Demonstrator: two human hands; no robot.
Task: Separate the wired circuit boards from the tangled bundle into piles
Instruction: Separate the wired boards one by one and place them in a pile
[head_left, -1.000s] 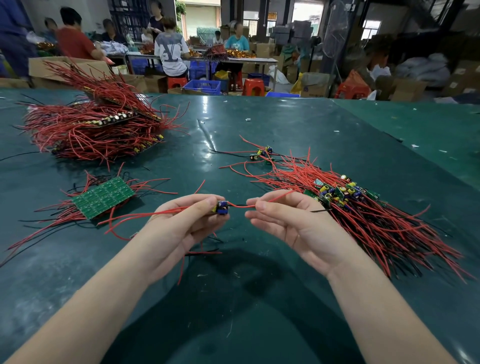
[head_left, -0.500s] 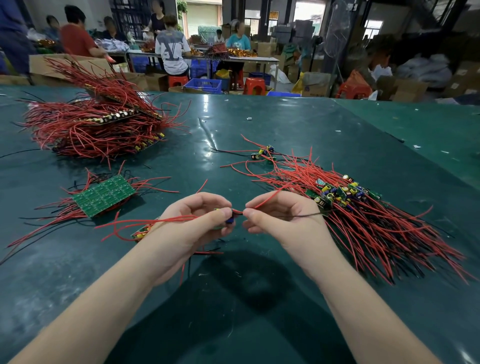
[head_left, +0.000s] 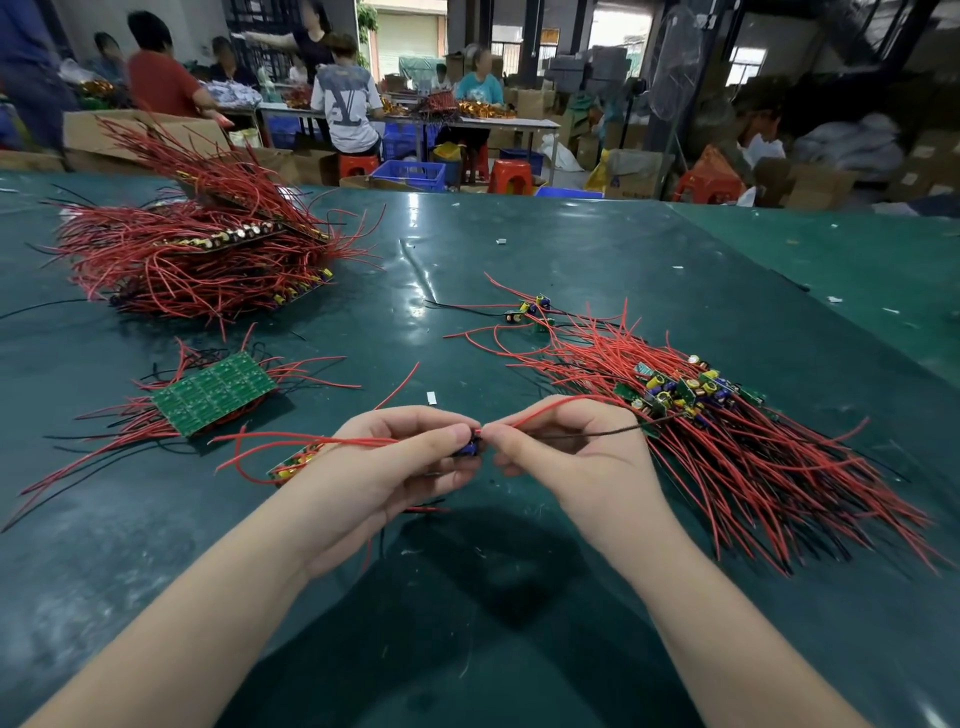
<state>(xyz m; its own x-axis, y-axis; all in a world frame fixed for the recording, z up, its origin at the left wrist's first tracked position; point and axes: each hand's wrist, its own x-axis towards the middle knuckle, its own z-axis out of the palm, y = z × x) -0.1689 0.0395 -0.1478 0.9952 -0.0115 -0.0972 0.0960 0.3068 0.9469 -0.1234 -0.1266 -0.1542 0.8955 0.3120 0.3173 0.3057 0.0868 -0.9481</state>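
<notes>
My left hand grips a small wired circuit board with a blue capacitor; a second small board sticks out behind its knuckles with red wires trailing left. My right hand pinches a red wire right beside the left fingertips, and a black wire runs from it to the tangled bundle of red-wired boards at the right. A green board panel lies face down on a small pile at the left. A big heap of wired boards sits at the far left.
The dark green table stretches ahead. A few loose boards with wires lie beyond the bundle. Small white scraps dot the surface. People work at tables behind, among cardboard boxes, blue crates and red stools.
My hands have closed together so the fingertips nearly touch. The right hand shifted from the open-fingered hold to a pinch on the red wire; the second board now shows behind my left hand.
</notes>
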